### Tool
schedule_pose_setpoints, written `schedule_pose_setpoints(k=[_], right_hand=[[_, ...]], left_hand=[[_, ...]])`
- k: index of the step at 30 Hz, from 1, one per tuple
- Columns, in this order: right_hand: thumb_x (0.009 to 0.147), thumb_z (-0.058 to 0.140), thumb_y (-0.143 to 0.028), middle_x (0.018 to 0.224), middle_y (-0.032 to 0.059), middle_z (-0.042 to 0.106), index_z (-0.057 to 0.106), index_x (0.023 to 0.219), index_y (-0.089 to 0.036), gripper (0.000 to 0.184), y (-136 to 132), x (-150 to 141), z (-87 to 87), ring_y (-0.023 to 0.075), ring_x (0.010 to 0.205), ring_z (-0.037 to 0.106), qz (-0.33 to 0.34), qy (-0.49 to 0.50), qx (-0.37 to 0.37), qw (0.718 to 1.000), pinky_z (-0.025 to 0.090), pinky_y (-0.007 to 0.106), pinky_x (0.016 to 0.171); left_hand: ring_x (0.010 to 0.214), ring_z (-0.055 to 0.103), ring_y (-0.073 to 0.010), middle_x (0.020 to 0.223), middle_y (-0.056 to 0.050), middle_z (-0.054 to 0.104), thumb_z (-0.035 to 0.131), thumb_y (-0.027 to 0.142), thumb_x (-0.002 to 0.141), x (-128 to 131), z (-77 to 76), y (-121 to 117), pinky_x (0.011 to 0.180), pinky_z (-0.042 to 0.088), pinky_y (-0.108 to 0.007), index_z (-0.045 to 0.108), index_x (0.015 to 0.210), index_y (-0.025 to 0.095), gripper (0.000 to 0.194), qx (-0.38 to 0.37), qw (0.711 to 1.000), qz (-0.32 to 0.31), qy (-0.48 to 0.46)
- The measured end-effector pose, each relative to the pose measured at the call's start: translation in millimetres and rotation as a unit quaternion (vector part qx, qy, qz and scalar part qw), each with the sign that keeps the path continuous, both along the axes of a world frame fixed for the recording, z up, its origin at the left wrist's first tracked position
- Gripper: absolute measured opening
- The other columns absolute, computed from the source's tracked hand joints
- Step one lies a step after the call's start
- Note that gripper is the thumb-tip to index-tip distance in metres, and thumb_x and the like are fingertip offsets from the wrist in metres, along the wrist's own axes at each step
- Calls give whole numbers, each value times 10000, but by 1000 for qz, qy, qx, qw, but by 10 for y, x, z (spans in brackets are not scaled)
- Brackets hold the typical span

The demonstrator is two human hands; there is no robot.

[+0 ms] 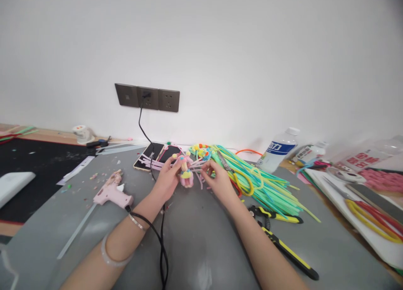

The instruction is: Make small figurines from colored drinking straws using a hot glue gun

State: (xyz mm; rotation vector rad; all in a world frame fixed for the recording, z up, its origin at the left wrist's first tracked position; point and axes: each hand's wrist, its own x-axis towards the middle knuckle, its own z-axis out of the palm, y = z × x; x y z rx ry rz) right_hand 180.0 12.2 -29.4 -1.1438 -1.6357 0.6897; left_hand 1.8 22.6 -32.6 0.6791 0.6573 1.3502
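Over grey tabletop (201, 239), pink figure (186, 176) juts from the left grip (166, 181).

Small figure (186, 175) and bundled green stems (267, 187) show matt, fuzzy-looking pile; glue gun (112, 195) is smooth plastic, rough and crusted at front; bottle (278, 149), glossy plastic; tabletop (195, 244), smooth with soft sheen; wall (220, 50), matt.

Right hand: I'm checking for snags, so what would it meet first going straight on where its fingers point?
Probably the lilac strips, then the pink piece in the left hand; depth is unclear.
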Motion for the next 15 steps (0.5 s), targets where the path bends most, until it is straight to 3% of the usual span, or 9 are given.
schedule_pose_setpoints(k=[2, 5, 8, 15], right_hand=[[837, 628, -329, 810, 48, 636, 620, 800, -218, 117, -11, -37, -5, 198, 687, 541, 6, -1, 1, 1000, 498, 327, 639], [905, 563, -429, 889, 64, 684, 615, 1000, -221, 234, -28, -110, -33, 208, 728, 614, 35, 22, -15, 999, 519, 334, 656], [860, 622, -514, 976, 69, 689, 552, 1132, -239, 393, -22, -162, -67, 210, 758, 645, 63, 89, -48, 993, 533, 338, 657], [762, 742, -536, 839, 45, 689, 689, 902, -232, 338, -39, -151, 92, 250, 796, 659, 126, 144, -115, 975, 536, 350, 683]], left_hand=[[796, 687, -152, 857, -9, 706, 880, 343, 663, -2, 14, 0, 667, 548, -239, 605, 962, 184, 436, 7, 1000, 11, 0], [730, 672, -141, 838, -8, 704, 877, 347, 669, 11, 52, -39, 635, 538, -234, 607, 995, 177, 456, 16, 1000, -2, 14], [676, 661, -134, 830, -17, 711, 872, 349, 679, 36, 76, -99, 602, 524, -227, 601, 1027, 169, 476, 18, 999, -33, 37], [563, 627, -124, 737, -8, 705, 864, 378, 686, 52, 28, -152, 537, 479, -216, 552, 1183, 146, 632, 8, 992, -90, 85]])
